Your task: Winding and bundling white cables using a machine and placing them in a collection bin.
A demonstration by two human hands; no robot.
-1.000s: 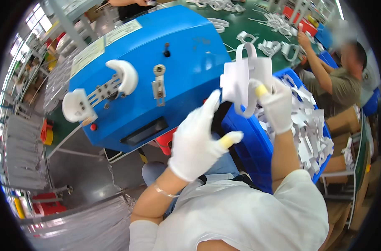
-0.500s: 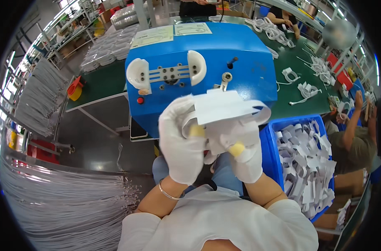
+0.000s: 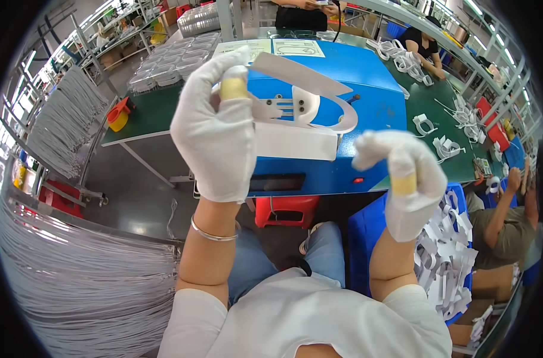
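My left hand, in a white glove with yellow tape on a finger, is closed on a white paper-like band. The band is raised in front of the blue machine; its strips spread to the right and one curls round in a loop. My right hand, gloved and taped in the same way, hovers by the machine's right front corner. Its fingers are bent but apart from the thumb, with nothing visible in them. Behind the band shows a white curved holder on a slotted metal plate, partly covered by my left hand.
At my right stands a blue bin heaped with white curled strips. Bundled white cables lie on the green table. A red stool is under the machine. Long white cables fill a rack at left. Co-workers sit beyond.
My hands have parted: the left has risen leftward with the band, and the right has let go and moved right. The view has shifted slightly, uncovering the machine's front and the stool.
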